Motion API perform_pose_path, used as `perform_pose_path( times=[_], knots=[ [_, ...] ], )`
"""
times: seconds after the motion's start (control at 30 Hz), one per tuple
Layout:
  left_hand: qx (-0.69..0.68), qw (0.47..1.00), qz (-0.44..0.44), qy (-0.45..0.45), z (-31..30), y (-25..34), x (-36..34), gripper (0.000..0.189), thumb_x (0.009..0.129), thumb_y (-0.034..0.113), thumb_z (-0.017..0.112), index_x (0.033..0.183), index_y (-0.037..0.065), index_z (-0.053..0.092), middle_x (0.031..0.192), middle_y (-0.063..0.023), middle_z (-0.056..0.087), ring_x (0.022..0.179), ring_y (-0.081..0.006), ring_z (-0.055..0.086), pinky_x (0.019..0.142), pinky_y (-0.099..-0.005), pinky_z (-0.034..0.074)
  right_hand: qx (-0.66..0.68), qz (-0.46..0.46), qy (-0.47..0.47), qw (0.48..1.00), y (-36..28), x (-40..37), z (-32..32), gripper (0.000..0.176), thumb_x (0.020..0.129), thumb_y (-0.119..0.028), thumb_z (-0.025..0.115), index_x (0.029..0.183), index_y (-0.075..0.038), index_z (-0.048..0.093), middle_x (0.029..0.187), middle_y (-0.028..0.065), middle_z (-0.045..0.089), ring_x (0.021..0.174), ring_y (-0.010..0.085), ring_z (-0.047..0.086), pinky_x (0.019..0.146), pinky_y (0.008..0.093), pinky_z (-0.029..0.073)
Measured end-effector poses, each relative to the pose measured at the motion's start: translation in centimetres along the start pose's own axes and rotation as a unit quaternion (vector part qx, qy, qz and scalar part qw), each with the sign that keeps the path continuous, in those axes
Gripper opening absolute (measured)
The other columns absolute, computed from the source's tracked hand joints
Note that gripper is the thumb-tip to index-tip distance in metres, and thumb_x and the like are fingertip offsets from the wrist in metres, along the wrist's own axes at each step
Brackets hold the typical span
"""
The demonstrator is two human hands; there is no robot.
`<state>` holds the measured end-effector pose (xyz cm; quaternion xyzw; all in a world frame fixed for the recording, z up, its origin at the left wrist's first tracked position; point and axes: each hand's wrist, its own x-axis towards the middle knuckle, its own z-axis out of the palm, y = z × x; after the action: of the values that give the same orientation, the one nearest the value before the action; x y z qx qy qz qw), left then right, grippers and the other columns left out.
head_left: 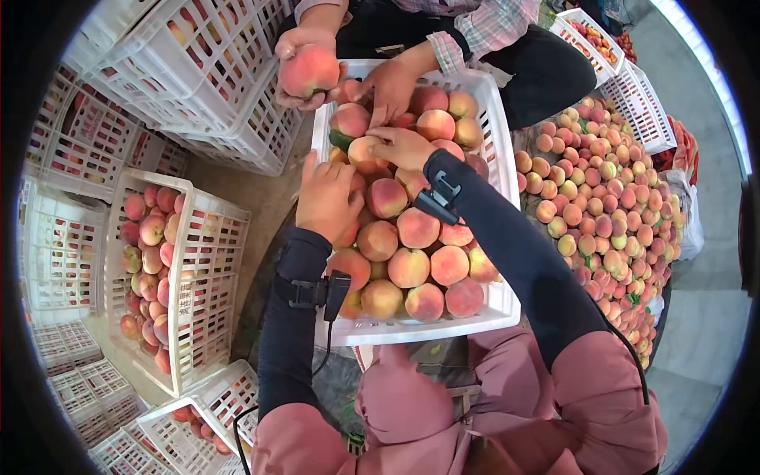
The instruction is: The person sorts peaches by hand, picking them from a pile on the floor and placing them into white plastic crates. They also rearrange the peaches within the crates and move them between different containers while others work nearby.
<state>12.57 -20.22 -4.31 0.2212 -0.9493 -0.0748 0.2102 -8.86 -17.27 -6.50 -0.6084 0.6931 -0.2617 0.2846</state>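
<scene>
A white crate [416, 333] full of peaches stands in front of me. My left hand [328, 198] is at its left side, fingers pointing away over the edge and the peaches there; its fingertips are partly hidden. My right hand [401, 149] rests on a yellow-orange peach [366, 155] in the upper part of the crate, with its fingers bent over the fruit. Just beyond, a co-worker's hand [389, 85] reaches down into the same crate. The co-worker's other hand holds a large pink peach [309, 71] above the crate's far left corner. A green leaf [340, 140] lies between peaches.
Stacked white crates [186, 67] with fruit stand at the upper left. Another crate of peaches [207, 285] sits to my left, with more below it. A big heap of loose peaches [606, 198] spreads at the right. The co-worker sits across from me.
</scene>
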Motion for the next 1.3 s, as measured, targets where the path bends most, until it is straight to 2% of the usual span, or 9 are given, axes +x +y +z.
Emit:
perform_pose_path(
  times=[0.13, 0.37, 0.5, 0.57, 0.63, 0.77, 0.9, 1.17, 1.3],
  knots=[
    [0.009, 1.0, -0.009, 0.0, 0.2, -0.1, -0.1, 0.024, 0.072, 0.017, 0.067, 0.091, 0.007, 0.058, 0.084, -0.0079, 0.06, 0.089, -0.0254, 0.057, 0.109, -0.0497, 0.025, 0.033, 0.06, 0.111, 0.991, -3.2, -2.1, 1.9, 0.041, 0.081, -0.032, 0.06, 0.115, -0.009, 0.058, 0.105, 0.0171, 0.064, 0.099, 0.0345, 0.061, 0.084, 0.0416, 0.048],
    [0.014, 1.0, -0.007, -0.008, -1.0, 3.4, 3.6, 0.073, 0.074, 0.028, 0.069, 0.136, 0.006, 0.038, 0.137, -0.0151, 0.044, 0.129, -0.0308, 0.037, 0.109, -0.0501, 0.022, -0.005, 0.167, 0.108, 0.98, -2.8, -2.2, 1.3, 0.037, 0.087, -0.022, 0.052, 0.118, -0.004, 0.046, 0.1, 0.0245, 0.063, 0.094, 0.0411, 0.061, 0.083, 0.0475, 0.047],
    [-0.05, 0.996, 0.003, -0.073, 1.3, 2.3, 4.0, 0.073, 0.076, 0.031, 0.067, 0.138, 0.006, 0.038, 0.139, -0.0151, 0.042, 0.131, -0.0319, 0.036, 0.109, -0.0463, 0.026, 0.131, 0.004, -0.046, 0.99, 1.8, -1.9, -1.9, 0.035, 0.092, -0.017, 0.051, 0.122, 0.001, 0.052, 0.114, 0.0118, 0.06, 0.102, 0.0202, 0.058, 0.09, 0.03, 0.045],
    [-0.064, 0.996, -0.01, -0.063, 1.9, 2.0, 3.5, 0.07, 0.077, 0.033, 0.067, 0.136, 0.005, 0.04, 0.139, -0.016, 0.041, 0.131, -0.0333, 0.035, 0.107, -0.0438, 0.031, -0.035, -0.341, 0.089, 0.935, 5.3, -2.1, -3.7, 0.03, 0.094, -0.018, 0.045, 0.115, 0.0, 0.057, 0.103, 0.0143, 0.064, 0.099, 0.0233, 0.06, 0.089, 0.0331, 0.046],
    [-0.067, 0.996, -0.005, -0.059, 2.3, 1.7, 3.4, 0.068, 0.077, 0.032, 0.067, 0.134, 0.004, 0.043, 0.139, -0.016, 0.04, 0.131, -0.0339, 0.034, 0.106, -0.0425, 0.034, 0.343, -0.067, 0.072, 0.934, 2.4, -5.2, -6.8, 0.027, 0.094, -0.016, 0.045, 0.111, 0.0, 0.059, 0.099, 0.0113, 0.065, 0.095, 0.0209, 0.061, 0.085, 0.0323, 0.047],
    [-0.101, 0.993, -0.005, -0.057, 2.2, 1.6, 3.8, 0.067, 0.076, 0.031, 0.069, 0.131, 0.003, 0.045, 0.138, -0.0149, 0.041, 0.131, -0.0333, 0.034, 0.106, -0.0419, 0.034, -0.012, 0.024, 0.127, 0.992, 1.2, -5.9, -7.1, 0.023, 0.088, -0.017, 0.053, 0.103, -0.004, 0.066, 0.091, 0.0104, 0.065, 0.095, 0.0166, 0.062, 0.084, 0.0286, 0.048],
    [-0.128, 0.99, -0.01, -0.051, 2.3, 1.5, 3.7, 0.067, 0.074, 0.026, 0.072, 0.13, 0.002, 0.045, 0.137, -0.0148, 0.041, 0.129, -0.0337, 0.035, 0.107, -0.0409, 0.033, -0.257, -0.089, 0.039, 0.962, 2.2, -4.2, -3.2, 0.033, 0.086, -0.026, 0.051, 0.111, -0.008, 0.064, 0.095, 0.0125, 0.067, 0.09, 0.0298, 0.064, 0.073, 0.0415, 0.049],
    [-0.134, 0.989, -0.03, -0.053, 1.6, 1.9, 3.8, 0.068, 0.072, 0.026, 0.072, 0.13, 0.002, 0.044, 0.135, -0.0149, 0.041, 0.127, -0.0357, 0.035, 0.106, -0.0422, 0.034, -0.36, 0.067, -0.228, 0.902, 0.0, 3.0, -2.2, 0.033, 0.073, -0.017, 0.064, 0.101, 0.002, 0.064, 0.101, 0.0199, 0.066, 0.093, 0.0299, 0.066, 0.076, 0.0398, 0.052],
    [-0.144, 0.988, -0.037, -0.045, 1.8, 1.8, 3.7, 0.069, 0.071, 0.026, 0.073, 0.128, 0.001, 0.045, 0.135, -0.0152, 0.042, 0.127, -0.0358, 0.036, 0.105, -0.0422, 0.035, -0.444, 0.056, -0.235, 0.863, 0.1, 3.9, -1.5, 0.052, 0.072, -0.016, 0.066, 0.121, -0.005, 0.054, 0.104, 0.0183, 0.065, 0.096, 0.0321, 0.064, 0.077, 0.0415, 0.051]
  ],
)
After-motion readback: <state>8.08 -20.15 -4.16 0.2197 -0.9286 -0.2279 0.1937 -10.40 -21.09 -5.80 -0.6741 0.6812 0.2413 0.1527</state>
